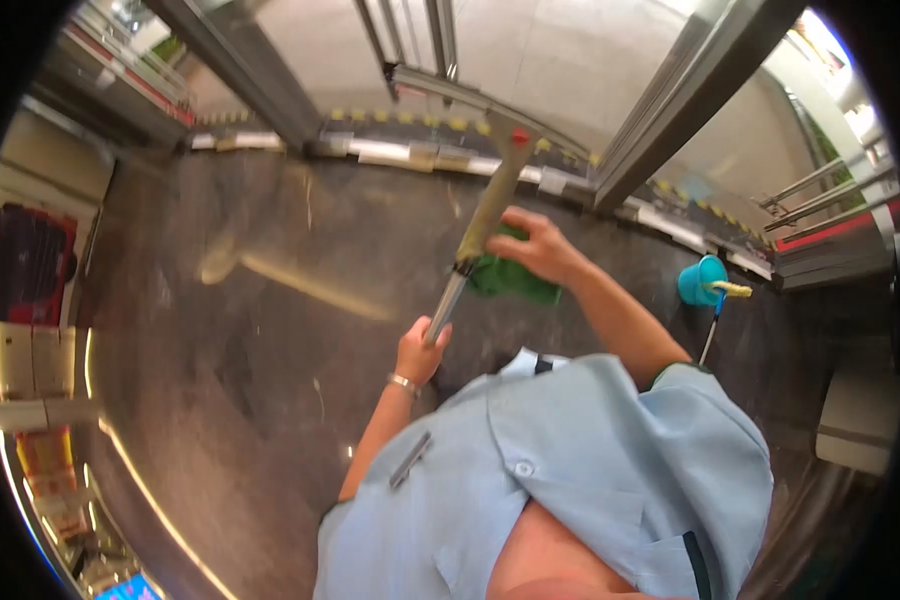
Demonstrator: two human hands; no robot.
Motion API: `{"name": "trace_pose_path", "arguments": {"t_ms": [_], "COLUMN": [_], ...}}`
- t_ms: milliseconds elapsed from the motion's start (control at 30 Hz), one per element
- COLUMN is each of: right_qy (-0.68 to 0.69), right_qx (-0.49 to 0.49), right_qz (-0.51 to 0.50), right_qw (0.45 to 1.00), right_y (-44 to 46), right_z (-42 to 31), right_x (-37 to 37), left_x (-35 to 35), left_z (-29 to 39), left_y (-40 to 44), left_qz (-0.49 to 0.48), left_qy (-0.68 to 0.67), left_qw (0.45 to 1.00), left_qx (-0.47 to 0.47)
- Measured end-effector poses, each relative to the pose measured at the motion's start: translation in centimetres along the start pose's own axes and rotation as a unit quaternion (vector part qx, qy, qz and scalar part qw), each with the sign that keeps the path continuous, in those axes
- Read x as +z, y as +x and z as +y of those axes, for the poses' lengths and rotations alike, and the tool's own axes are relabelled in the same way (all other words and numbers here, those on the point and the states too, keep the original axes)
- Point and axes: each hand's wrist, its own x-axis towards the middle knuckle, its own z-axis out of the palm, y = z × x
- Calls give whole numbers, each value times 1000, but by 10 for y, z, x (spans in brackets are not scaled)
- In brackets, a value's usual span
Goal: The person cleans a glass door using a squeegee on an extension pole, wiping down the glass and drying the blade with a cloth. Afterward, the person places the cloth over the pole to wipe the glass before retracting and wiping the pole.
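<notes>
The tool (pixel 476 236) is showing a silver handle (pixel 446 303) and a pale, red-tipped sleeve (pixel 494 200). Your left hand (pixel 423 350) is gripping the handle; the sleeve is slanting beyond it, beside your right hand (pixel 542 245), which is bending by a green cloth (pixel 520 281), its hold unclear.

Dark floor (pixel 200 390) — perhaps polished stone

Hands (pixel 423 350) at pole (pixel 451 300), green cloth (pixel 515 281)
</notes>
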Motion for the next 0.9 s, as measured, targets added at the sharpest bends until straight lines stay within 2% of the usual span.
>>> {"name": "trace_pose_path", "arguments": {"t_ms": [33,67,100,133,167,200,233,267,333,367,400,433,467,500,533,567,600,633,667,700,733,767,800,867,900], "right_qy": [-54,-46,-148,-163,-133,-45,41,186,107,86,45,-81,-179,-181,-118,12,143,135,161,187,179,208,238,251,216], "right_qx": [18,127,82,57,62,69,72,65,31,-15,57,-56,-106,-134,-107,-38,31,22,26,26,13,-12,-36,-93,-126], "right_qz": [-7,-39,-79,-157,-222,-213,-203,-151,-119,-104,-109,-102,-84,-97,-115,-97,-77,-74,-4,64,64,116,169,216,226], "right_qw": [998,990,982,972,964,974,976,969,987,991,991,990,975,969,981,995,986,988,987,980,982,971,956,939,942], "right_y": [-5,-9,-12,-17,-21,-22,-22,-21,-14,-11,-12,-15,-17,-15,-15,-10,-8,-7,-2,9,23,34,45,75,94], "right_z": [10,22,58,59,41,32,25,31,29,26,26,39,24,1,-17,-22,-23,-19,-13,-13,-26,-50,-77,-138,-158], "right_x": [-7,-9,-3,7,18,35,49,64,65,65,63,58,54,54,62,77,92,102,112,116,113,107,99,74,64], "left_x": [-7,-15,-23,-31,-40,-46,-36,-46,-46,-53,-61,-59,-54,-48,-38,-27,-35,-52,-63,-64,-64,-63,-63,-67,-67], "left_z": [9,12,14,27,50,63,51,74,69,73,75,69,58,43,27,16,33,61,77,65,51,32,6,-30,-47], "left_y": [14,21,25,28,30,32,41,41,42,45,46,51,57,67,78,87,82,63,56,57,56,51,48,31,28], "left_qz": [1,-36,-78,-83,-157,-227,-268,-329,-330,-337,-342,-306,-269,-223,-176,-145,-143,-164,-183,-200,-187,-175,-131,-87,-59], "left_qy": [0,-81,-158,-154,-217,-277,-290,-281,-311,-299,-287,-278,-269,-217,-166,-188,-188,-187,-185,-208,-225,-242,-179,-153,-120], "left_qw": [1000,996,984,984,964,932,917,901,890,892,894,911,925,949,968,960,958,965,965,957,954,950,966,979,987], "left_qx": [27,27,20,26,-15,-55,-50,-37,-35,-40,-47,-17,10,41,69,152,164,84,4,32,62,88,131,100,92]}}
